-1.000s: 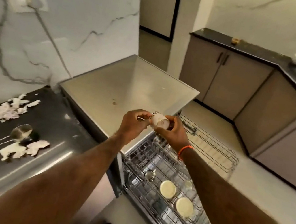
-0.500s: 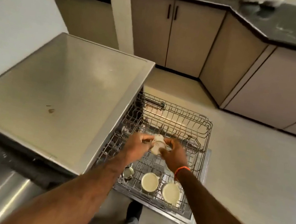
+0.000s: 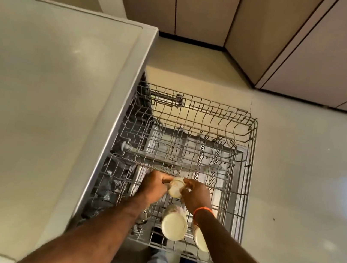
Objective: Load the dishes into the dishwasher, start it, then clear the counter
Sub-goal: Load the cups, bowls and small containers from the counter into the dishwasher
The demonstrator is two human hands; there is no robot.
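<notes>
Holding one small cream cup between them, left hand and right hand each kept a closed grip on it above the pulled-out wire rack, lower centre of frame.

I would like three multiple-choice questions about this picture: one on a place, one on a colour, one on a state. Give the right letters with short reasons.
1. Where is the cup that both hands hold?
A. over the pulled-out wire rack
B. on the steel top
C. on the floor

2. What colour is the band on the right wrist?
A. blue
B. orange
C. white

3. How do the two cups already in the rack, one beside the other, stand?
A. on their sides
B. mouth up
C. upside down

Answers:
1 A: the left hand and right hand grip it above the rack wires.
2 B: the band is plainly orange.
3 C: their flat pale bases face up.
</notes>
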